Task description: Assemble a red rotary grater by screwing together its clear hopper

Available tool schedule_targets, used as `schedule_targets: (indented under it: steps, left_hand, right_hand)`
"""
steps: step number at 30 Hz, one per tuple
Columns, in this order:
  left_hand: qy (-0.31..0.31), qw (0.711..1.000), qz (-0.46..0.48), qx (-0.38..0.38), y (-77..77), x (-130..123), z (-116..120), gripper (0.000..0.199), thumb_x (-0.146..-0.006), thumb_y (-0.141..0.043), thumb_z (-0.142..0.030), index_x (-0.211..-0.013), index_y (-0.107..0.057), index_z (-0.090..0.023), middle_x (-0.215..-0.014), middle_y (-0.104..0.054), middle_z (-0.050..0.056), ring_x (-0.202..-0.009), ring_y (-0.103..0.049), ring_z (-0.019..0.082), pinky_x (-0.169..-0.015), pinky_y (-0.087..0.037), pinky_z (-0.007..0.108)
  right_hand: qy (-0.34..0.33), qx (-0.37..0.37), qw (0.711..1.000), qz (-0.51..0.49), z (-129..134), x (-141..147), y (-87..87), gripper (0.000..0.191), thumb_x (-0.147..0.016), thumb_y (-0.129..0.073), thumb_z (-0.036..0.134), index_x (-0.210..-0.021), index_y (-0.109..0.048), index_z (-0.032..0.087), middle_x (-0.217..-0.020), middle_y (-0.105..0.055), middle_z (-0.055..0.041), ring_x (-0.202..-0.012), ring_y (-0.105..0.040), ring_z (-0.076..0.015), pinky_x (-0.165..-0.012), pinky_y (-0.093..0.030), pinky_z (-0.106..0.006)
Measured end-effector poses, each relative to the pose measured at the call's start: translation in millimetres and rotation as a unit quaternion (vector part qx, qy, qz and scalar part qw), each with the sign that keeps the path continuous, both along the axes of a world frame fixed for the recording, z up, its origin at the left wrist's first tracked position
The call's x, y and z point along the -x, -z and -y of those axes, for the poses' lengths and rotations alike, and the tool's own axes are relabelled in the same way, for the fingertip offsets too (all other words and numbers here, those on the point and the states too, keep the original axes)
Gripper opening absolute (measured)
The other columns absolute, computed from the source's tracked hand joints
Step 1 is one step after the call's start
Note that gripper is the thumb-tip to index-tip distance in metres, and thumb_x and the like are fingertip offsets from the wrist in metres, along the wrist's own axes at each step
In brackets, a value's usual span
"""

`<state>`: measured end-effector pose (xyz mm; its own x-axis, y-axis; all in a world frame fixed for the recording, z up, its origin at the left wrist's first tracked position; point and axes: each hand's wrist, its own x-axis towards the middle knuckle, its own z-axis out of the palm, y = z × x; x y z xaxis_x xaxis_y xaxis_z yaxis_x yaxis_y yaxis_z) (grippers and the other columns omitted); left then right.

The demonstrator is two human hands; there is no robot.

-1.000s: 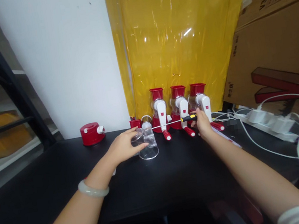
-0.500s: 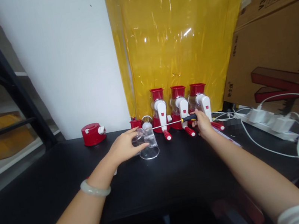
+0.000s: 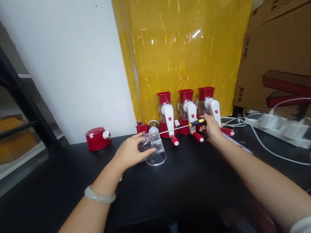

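Observation:
My left hand (image 3: 133, 150) grips a clear plastic grater housing (image 3: 157, 147) on the black table, thumb in front and fingers behind. In my right hand (image 3: 210, 127) is a screwdriver (image 3: 196, 123) with a black and yellow handle. Its long shaft points left, level, and the tip reaches the upper right side of the housing; exact contact is too small to make out. Behind the housing are a metal grater drum (image 3: 153, 124) and a red hopper part (image 3: 141, 128). Rotary graters (image 3: 168, 116) with white cranks and red handles stand in a row behind the shaft.
A red grater base (image 3: 98, 138) sits at the back left of the black table (image 3: 181, 187). On the right lie a white power strip (image 3: 284, 129) and loose cables. A large cardboard box (image 3: 280, 45) leans there. A black-framed shelf (image 3: 19, 94) stands left.
The view has shifted very slightly. Both hands, the housing and the screwdriver keep nearly the same positions.

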<state>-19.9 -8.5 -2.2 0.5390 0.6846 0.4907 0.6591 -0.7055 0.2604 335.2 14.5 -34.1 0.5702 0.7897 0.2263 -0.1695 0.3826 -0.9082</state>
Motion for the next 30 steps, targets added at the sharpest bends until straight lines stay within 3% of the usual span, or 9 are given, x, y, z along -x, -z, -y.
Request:
schedule_targets:
  steps: [4, 7, 12, 18, 22, 25, 30]
  left_hand:
    - [-0.002, 1.000, 0.005, 0.005, -0.2, 0.1, -0.1, 0.042, -0.081, -0.071, -0.059, -0.106, -0.077, -0.026, -0.141, -0.064, 0.011, -0.125, -0.063, 0.033, -0.106, -0.049, 0.050]
    - [-0.006, 1.000, 0.002, 0.002, 0.3, 0.1, -0.6, 0.041, -0.080, -0.071, -0.059, -0.105, -0.077, -0.027, -0.142, -0.063, 0.011, -0.125, -0.063, 0.033, -0.105, -0.050, 0.050]
    - [-0.007, 1.000, -0.005, 0.001, -0.1, -0.7, 0.2, 0.043, -0.082, -0.069, -0.061, -0.106, -0.077, -0.026, -0.141, -0.064, 0.011, -0.124, -0.064, 0.033, -0.105, -0.050, 0.049]
    - [-0.002, 1.000, -0.001, -0.001, -0.5, -1.0, 1.0, 0.045, -0.082, -0.069, -0.061, -0.109, -0.077, -0.025, -0.140, -0.064, 0.011, -0.124, -0.064, 0.033, -0.105, -0.050, 0.050]
    - [-0.002, 1.000, 0.001, 0.001, -0.6, -1.1, 1.0, 0.045, -0.082, -0.069, -0.061, -0.107, -0.077, -0.025, -0.138, -0.065, 0.012, -0.123, -0.064, 0.034, -0.105, -0.050, 0.051]
    - [-0.002, 1.000, -0.002, 0.001, -0.7, -1.4, 0.9, 0.046, -0.082, -0.069, -0.062, -0.108, -0.077, -0.025, -0.139, -0.065, 0.011, -0.122, -0.064, 0.033, -0.105, -0.050, 0.050]
    - [-0.011, 1.000, -0.016, -0.002, -0.4, -1.4, 0.4, 0.049, -0.083, -0.067, -0.064, -0.111, -0.076, -0.024, -0.141, -0.063, 0.012, -0.124, -0.063, 0.032, -0.106, -0.050, 0.047]
  right_hand:
    - [-0.006, 0.029, 1.000, 0.006, -1.3, -1.7, 2.5, 0.031, -0.092, -0.050, 0.052, -0.090, -0.055, 0.022, -0.045, -0.052, 0.0057, -0.034, -0.051, -0.0118, -0.037, -0.041, -0.019]
    - [-0.028, 0.028, 0.999, -0.025, -1.7, -3.8, 2.2, 0.024, -0.090, -0.044, 0.041, -0.094, -0.057, 0.022, -0.054, -0.061, 0.0020, -0.040, -0.058, -0.0133, -0.040, -0.045, -0.020]
    - [-0.038, 0.042, 0.997, -0.050, -2.5, -4.1, -0.9, 0.020, -0.087, -0.044, 0.028, -0.099, -0.058, 0.021, -0.057, -0.063, 0.0023, -0.041, -0.059, -0.0127, -0.041, -0.045, -0.019]
    - [-0.006, 0.021, 1.000, -0.003, -1.2, -0.5, 1.6, 0.032, -0.087, -0.063, 0.051, -0.097, -0.055, 0.022, -0.044, -0.050, 0.0081, -0.034, -0.051, -0.0123, -0.037, -0.042, -0.020]
    - [0.003, 0.034, 0.999, 0.018, -1.0, -1.5, 3.0, 0.034, -0.092, -0.053, 0.055, -0.092, -0.056, 0.021, -0.041, -0.048, 0.0070, -0.032, -0.049, -0.0123, -0.035, -0.040, -0.020]
    - [-0.013, 0.052, 0.999, -0.009, -1.6, -3.3, 1.7, 0.026, -0.096, -0.040, 0.043, -0.095, -0.055, 0.022, -0.053, -0.060, 0.0030, -0.040, -0.058, -0.0138, -0.038, -0.046, -0.021]
    - [-0.023, 0.028, 0.999, -0.035, -1.5, -3.4, -1.2, 0.019, -0.089, -0.041, 0.027, -0.099, -0.057, 0.022, -0.066, -0.065, 0.0030, -0.047, -0.064, -0.0131, -0.042, -0.050, -0.022]
